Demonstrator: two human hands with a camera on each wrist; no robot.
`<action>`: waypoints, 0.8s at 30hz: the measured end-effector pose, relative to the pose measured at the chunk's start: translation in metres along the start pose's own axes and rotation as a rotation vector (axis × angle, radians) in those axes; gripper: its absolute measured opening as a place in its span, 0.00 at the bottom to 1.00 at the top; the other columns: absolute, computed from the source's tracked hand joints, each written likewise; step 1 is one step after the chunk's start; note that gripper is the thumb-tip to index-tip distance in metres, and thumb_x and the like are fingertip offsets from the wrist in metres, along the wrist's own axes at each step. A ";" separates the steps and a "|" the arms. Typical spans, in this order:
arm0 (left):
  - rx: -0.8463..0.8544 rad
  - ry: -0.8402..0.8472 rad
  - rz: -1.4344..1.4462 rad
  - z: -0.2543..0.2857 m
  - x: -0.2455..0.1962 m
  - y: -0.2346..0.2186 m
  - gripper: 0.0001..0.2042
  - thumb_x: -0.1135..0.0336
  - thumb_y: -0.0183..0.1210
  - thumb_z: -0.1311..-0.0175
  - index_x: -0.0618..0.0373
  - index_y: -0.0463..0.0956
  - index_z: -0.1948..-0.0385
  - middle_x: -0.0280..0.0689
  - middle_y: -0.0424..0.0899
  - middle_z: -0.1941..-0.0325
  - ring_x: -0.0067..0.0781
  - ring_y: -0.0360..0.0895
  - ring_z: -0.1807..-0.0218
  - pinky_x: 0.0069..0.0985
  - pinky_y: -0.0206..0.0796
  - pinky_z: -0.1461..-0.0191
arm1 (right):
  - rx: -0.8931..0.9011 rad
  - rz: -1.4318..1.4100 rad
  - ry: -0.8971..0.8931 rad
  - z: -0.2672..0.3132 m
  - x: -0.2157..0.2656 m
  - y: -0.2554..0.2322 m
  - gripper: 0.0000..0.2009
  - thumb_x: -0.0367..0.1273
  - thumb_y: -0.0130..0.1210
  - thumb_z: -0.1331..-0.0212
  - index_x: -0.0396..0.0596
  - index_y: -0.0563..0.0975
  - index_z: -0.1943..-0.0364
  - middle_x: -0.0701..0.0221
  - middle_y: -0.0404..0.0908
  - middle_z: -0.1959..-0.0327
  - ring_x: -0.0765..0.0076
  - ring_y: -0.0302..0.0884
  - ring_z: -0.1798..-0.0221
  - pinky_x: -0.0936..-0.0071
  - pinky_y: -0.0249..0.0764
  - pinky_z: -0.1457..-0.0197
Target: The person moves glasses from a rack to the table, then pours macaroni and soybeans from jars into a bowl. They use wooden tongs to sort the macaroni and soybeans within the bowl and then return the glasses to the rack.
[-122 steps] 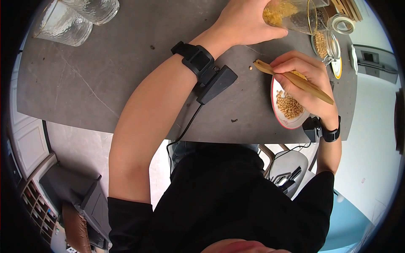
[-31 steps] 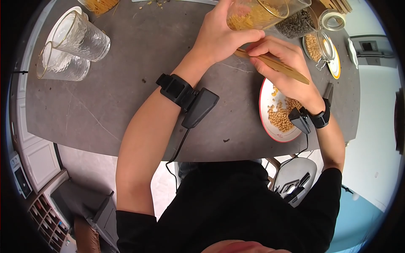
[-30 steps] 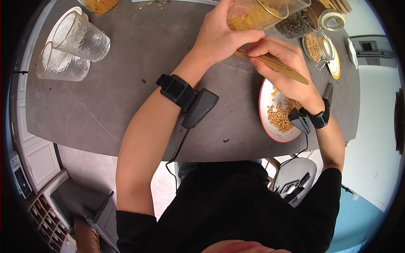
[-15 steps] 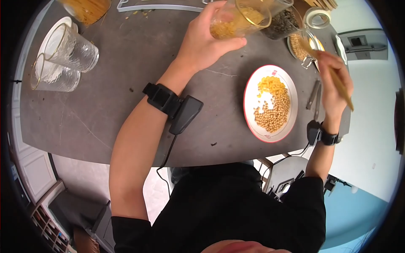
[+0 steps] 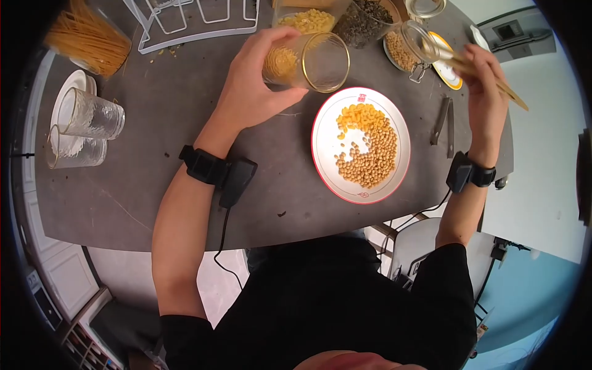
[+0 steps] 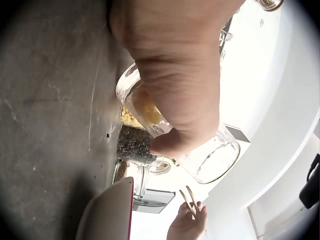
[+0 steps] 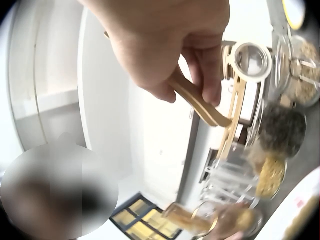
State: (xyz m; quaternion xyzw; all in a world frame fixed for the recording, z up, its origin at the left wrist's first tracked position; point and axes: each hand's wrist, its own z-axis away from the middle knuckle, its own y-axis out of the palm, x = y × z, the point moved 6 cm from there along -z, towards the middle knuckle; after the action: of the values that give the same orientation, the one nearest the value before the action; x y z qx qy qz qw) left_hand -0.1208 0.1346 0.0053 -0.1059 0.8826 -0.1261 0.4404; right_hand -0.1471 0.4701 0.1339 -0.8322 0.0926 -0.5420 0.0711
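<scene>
My left hand (image 5: 246, 92) grips a gold-rimmed drinking glass (image 5: 327, 65), tilted with its mouth toward the right. Small yellow pasta pieces (image 5: 282, 63) lie at its bottom. Off to the right, my right hand (image 5: 487, 102) pinches wooden tongs (image 7: 197, 102); their two slim tips are apart in the left wrist view and have nothing between them. Between the hands, nearer the body, stands a red-rimmed white plate (image 5: 327, 132). Yellow elbow macaroni (image 5: 364, 116) covers its far part, and tan beans (image 5: 373, 160) its near part.
Along the back stand a pasta container (image 5: 305, 21), a dark-filled container (image 5: 367, 21) and an open clip-top jar (image 5: 401, 52) of beans. Metal tongs (image 5: 441, 123) lie right of the plate. A white rack (image 5: 197, 37), spaghetti jar (image 5: 92, 43) and two glasses (image 5: 95, 114) are leftward.
My right hand has swung away from the glass to the right with the wooden tongs, uncovering the plate. The left hand keeps the glass, its mouth now turned more toward the head camera.
</scene>
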 end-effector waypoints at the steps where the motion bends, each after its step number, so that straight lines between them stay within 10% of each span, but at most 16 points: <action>1: -0.005 0.033 -0.020 -0.001 -0.002 0.000 0.34 0.69 0.73 0.56 0.57 0.73 0.40 0.41 0.80 0.41 0.42 0.79 0.37 0.36 0.71 0.34 | 0.133 0.006 0.072 0.008 -0.006 0.004 0.12 0.34 0.55 0.27 0.38 0.84 0.55 0.65 0.87 0.55 0.70 0.85 0.53 0.75 0.81 0.51; 4: 0.031 0.047 -0.056 0.000 -0.005 0.002 0.34 0.71 0.73 0.57 0.56 0.74 0.41 0.40 0.81 0.42 0.42 0.79 0.39 0.35 0.71 0.35 | 0.559 0.054 0.195 0.029 -0.025 0.036 0.12 0.34 0.59 0.29 0.38 0.84 0.54 0.66 0.88 0.56 0.71 0.85 0.53 0.75 0.81 0.49; 12: 0.064 0.090 -0.105 -0.002 -0.007 0.003 0.33 0.70 0.74 0.57 0.54 0.75 0.42 0.39 0.81 0.44 0.42 0.79 0.41 0.35 0.71 0.36 | 0.623 -0.141 0.248 0.061 -0.056 0.073 0.11 0.25 0.72 0.44 0.38 0.85 0.58 0.68 0.88 0.59 0.75 0.86 0.58 0.77 0.81 0.54; 18: 0.085 0.089 -0.106 -0.001 -0.007 0.009 0.33 0.69 0.76 0.56 0.53 0.75 0.42 0.38 0.81 0.44 0.42 0.79 0.42 0.34 0.70 0.37 | 0.642 0.066 -0.191 0.078 -0.046 0.082 0.10 0.26 0.74 0.49 0.40 0.85 0.64 0.66 0.87 0.64 0.68 0.86 0.63 0.75 0.79 0.60; 24: 0.120 0.140 -0.151 -0.002 -0.010 0.011 0.34 0.69 0.77 0.58 0.54 0.76 0.42 0.38 0.81 0.44 0.42 0.78 0.41 0.35 0.70 0.36 | 0.609 0.058 -0.212 0.079 -0.047 0.082 0.11 0.29 0.75 0.48 0.41 0.84 0.63 0.67 0.86 0.65 0.67 0.86 0.65 0.74 0.79 0.61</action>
State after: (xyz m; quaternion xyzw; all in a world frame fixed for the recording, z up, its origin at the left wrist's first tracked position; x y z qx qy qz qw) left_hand -0.1172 0.1481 0.0109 -0.1365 0.8916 -0.2189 0.3722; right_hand -0.1001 0.4026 0.0424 -0.8216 -0.0583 -0.4527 0.3415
